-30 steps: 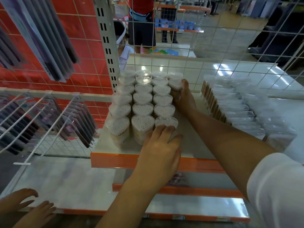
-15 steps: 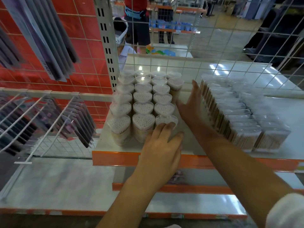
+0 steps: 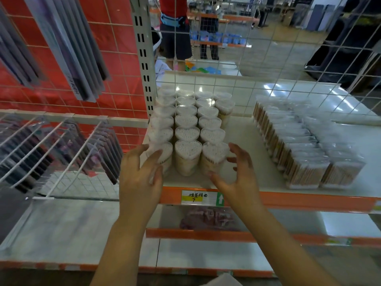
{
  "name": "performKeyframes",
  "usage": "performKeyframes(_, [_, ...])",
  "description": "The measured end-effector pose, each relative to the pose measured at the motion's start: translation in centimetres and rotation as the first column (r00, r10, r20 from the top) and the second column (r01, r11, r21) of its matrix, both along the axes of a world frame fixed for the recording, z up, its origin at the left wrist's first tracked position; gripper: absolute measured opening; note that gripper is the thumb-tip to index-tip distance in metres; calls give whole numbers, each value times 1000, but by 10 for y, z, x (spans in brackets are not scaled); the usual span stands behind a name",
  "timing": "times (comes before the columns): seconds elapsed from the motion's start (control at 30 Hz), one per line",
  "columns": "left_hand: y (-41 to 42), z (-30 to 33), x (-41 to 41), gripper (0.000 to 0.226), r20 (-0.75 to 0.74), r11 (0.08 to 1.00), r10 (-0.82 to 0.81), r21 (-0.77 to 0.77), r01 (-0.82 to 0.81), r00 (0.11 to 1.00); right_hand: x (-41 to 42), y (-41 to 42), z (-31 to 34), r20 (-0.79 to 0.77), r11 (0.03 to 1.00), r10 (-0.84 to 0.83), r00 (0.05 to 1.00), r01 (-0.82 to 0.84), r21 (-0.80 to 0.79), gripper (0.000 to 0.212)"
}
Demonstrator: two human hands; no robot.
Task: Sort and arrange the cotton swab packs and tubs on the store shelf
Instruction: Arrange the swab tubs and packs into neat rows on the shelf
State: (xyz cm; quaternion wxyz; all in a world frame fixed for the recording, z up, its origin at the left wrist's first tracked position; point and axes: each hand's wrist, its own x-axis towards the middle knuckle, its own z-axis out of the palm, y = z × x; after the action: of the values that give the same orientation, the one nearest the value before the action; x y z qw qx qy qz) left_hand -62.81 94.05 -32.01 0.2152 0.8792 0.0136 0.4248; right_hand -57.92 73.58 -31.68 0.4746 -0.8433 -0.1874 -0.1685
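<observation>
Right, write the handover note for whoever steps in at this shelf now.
Left hand: open, fingers against the front-left tub.
Right hand: open, fingers spread beside the front-right tub; contact unclear.
Tubs stand in a tight block at the left end of the shelf. Flat swab packs stand in rows to the right, apart from the tubs.
Done: both groups are separated and lined up.
Left: probably squaring the tub block's front row and checking the pack rows.

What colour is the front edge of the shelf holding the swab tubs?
Orange front edge, clearest in the head view.
</observation>
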Motion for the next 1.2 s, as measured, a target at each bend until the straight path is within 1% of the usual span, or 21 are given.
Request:
performKeyframes(0.07, [1, -3, 2, 32, -10, 1000, -1, -14, 1, 1000, 3, 1, -5, 86, 997, -24, 996, 29, -65, 65])
performKeyframes(0.13, [2, -5, 5, 33, -15, 1000, -6, -28, 6, 1000, 6, 1, -10, 124, 995, -39, 992, 50, -90, 62])
performKeyframes(0.3, [1, -4, 9, 28, 0, 999, 3, -46, -3, 1000, 12, 3, -15, 165, 993, -71, 984, 85, -83, 46])
performKeyframes(0.43, [0, -4, 10, 27, -1, 998, -9, -67, 9, 1000, 14, 6, -18, 160, 994, -72, 984, 85, -76, 41])
performKeyframes(0.67, [3, -6, 11, 28, 4, 999, -13, -34, 13, 1000, 15, 9, -19, 189, 995, -80, 979, 91, -50, 41])
performKeyframes(0.8, [3, -8, 12, 27, 23, 1000, -17, -25, 18, 1000, 18, 7, -18, 198, 993, -94, 976, 107, -58, 40])
performKeyframes(1.03, [3, -7, 12, 27, 14, 1000, -3, -25, 3, 1000, 16, 6, -17, 192, 988, -107, 976, 126, -87, 45])
performKeyframes(1.1, [2, -3, 12, 29, 12, 1000, 13, -10, -13, 1000, 15, 7, -12, 226, 983, -122, 967, 148, -105, 48])
performKeyframes(1.2, [1, 6, 14, 34, 22, 1000, -2, 12, 1, 1000, 13, 16, 1, 377, 979, -81, 922, 144, -141, 44])
